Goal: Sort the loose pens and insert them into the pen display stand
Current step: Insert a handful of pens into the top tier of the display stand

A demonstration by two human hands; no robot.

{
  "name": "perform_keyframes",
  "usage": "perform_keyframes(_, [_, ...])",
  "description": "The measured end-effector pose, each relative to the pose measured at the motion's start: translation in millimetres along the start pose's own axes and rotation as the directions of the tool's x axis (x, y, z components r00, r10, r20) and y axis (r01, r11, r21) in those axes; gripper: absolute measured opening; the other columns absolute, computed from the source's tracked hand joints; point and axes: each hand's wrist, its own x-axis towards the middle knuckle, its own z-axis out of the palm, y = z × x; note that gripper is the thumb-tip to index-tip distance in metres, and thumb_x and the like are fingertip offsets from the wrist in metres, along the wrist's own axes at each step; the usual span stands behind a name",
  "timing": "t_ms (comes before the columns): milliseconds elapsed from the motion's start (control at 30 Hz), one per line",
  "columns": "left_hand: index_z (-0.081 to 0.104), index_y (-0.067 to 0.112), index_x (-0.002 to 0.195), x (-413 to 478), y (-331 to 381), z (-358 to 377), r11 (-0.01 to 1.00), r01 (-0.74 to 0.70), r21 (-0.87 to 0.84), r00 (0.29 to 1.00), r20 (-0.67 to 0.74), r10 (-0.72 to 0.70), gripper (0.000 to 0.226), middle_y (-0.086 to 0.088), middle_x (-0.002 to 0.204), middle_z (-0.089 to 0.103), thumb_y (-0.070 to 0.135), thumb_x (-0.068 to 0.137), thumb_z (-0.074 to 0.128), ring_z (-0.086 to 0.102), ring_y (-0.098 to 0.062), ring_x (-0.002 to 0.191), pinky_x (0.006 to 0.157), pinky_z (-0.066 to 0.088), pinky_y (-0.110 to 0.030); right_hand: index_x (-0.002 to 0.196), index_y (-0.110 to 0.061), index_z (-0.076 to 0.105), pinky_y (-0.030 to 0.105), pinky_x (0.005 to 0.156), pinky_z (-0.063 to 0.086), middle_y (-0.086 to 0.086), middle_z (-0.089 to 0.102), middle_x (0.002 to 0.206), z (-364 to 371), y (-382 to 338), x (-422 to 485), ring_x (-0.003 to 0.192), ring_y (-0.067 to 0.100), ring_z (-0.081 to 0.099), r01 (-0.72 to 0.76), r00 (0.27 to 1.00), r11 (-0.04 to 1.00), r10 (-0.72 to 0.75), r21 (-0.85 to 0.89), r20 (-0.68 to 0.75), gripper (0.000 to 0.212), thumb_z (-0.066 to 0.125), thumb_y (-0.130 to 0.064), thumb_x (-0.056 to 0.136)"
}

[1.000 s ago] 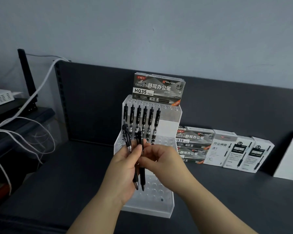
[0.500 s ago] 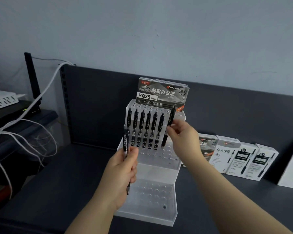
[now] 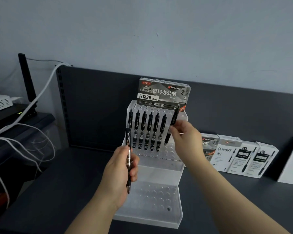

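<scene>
In the stand (image 3: 159, 173), six pens (image 3: 150, 125); the right grip (image 3: 184, 135) pinches a seventh (image 3: 174, 117), taken from the left grip (image 3: 118, 171), now clasping one pen (image 3: 128, 141).

Pale wall (image 3: 142, 31) behind a dark shelf (image 3: 57, 191).

A dark shelf (image 3: 57, 191) carries the pen display stand (image 3: 159, 173) and pen boxes (image 3: 240, 157).

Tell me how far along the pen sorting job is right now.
Six pens already sit in the upper tier of the stand. The right hand pinches a seventh pen, tilted, its tip near the next hole; the left hand grips another pen. Those two are left to seat, and the lower holes look unfilled. Further loose pens are not in view.
</scene>
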Motion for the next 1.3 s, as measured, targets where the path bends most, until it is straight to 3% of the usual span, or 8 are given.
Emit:
perform_keyframes(100, [0.049,0.010,0.086,2,0,-2,0.999,-0.015,0.043,1.000,0.011,0.014,0.023,0.000,0.062,0.052,0.024,0.100,0.038,0.038,-0.009,0.047,0.045,0.032,-0.022,0.105,-0.010,0.063,0.025,0.063,0.042,-0.003,0.065,0.084,9,5,-4,0.074,0.017,0.058,-0.014,0.994,0.990,0.029,-0.137,0.107,0.018,0.054,-0.020,0.094])
perform_keyframes(433, [0.062,0.010,0.088,12,4,-3,0.999,-0.052,0.014,0.998,-0.018,0.052,0.012,-0.003,0.073,0.053,0.018,0.092,0.054,0.052,-0.013,0.067,0.063,0.047,-0.028,0.098,-0.007,0.065,0.012,0.044,0.027,-0.010,0.049,0.059,11,6,-1,0.050,0.003,0.043,-0.006,0.992,0.957,0.043,-0.289,0.123,0.018,0.050,-0.017,0.094])
perform_keyframes(567, [0.063,0.007,0.094,16,8,0,0.997,-0.012,-0.080,1.000,0.006,0.013,0.010,-0.004,0.076,0.054,0.013,0.090,0.056,0.053,-0.014,0.069,0.058,0.051,-0.024,0.116,-0.010,0.058,0.017,0.058,0.036,-0.004,0.062,0.083,9,3,-9,0.067,0.010,0.050,-0.057,0.995,0.973,0.074,-0.225,0.070,0.024,0.051,-0.017,0.094])
perform_keyframes(633, [0.063,0.007,0.095,18,9,1,0.994,-0.003,-0.112,1.000,0.021,0.005,0.010,-0.004,0.076,0.054,0.012,0.089,0.057,0.054,-0.013,0.068,0.056,0.052,-0.021,0.120,-0.012,0.054,0.022,0.068,0.038,-0.008,0.060,0.084,10,3,-13,0.073,0.009,0.053,-0.095,0.994,0.983,0.102,-0.159,0.039,0.029,0.055,-0.021,0.093])
perform_keyframes(833, [0.064,0.003,0.094,23,10,9,0.985,0.039,-0.168,0.997,0.074,-0.027,0.009,-0.003,0.070,0.054,0.007,0.090,0.056,0.055,-0.011,0.062,0.059,0.054,-0.024,0.101,-0.011,0.066,0.021,0.066,0.034,0.004,0.069,0.092,18,4,-7,0.080,0.016,0.056,-0.110,0.992,0.941,0.126,-0.320,0.029,0.019,0.058,-0.025,0.091])
perform_keyframes(1000, [0.064,0.001,0.096,30,15,17,0.982,0.060,-0.178,0.992,0.124,-0.038,0.010,-0.003,0.069,0.056,0.006,0.090,0.056,0.057,-0.010,0.060,0.060,0.055,-0.023,0.101,-0.009,0.065,0.023,0.067,0.035,0.005,0.068,0.090,19,2,-8,0.087,0.021,0.060,-0.109,0.992,0.929,0.126,-0.352,0.025,0.018,0.056,-0.022,0.091])
perform_keyframes(1167, [0.065,0.004,0.097,38,15,26,0.967,0.110,-0.230,0.980,0.189,-0.066,0.012,-0.002,0.073,0.065,0.008,0.089,0.058,0.063,-0.010,0.066,0.072,0.054,-0.028,0.092,-0.023,0.053,0.009,0.056,0.037,-0.014,0.057,0.075,7,-13,-27,0.068,0.002,0.054,-0.131,0.990,0.986,0.125,-0.101,-0.065,0.006,0.059,-0.022,0.090])
perform_keyframes(1300, [0.064,0.002,0.107,37,15,33,0.944,0.178,-0.277,0.944,0.319,-0.084,0.021,-0.006,0.083,0.071,0.011,0.092,0.053,0.069,-0.011,0.074,0.065,0.054,-0.024,0.087,-0.022,0.066,0.011,0.061,0.044,-0.007,0.069,0.071,-2,-42,-56,0.064,-0.001,0.059,-0.120,0.982,0.954,0.074,0.274,0.172,0.015,0.059,-0.008,0.089])
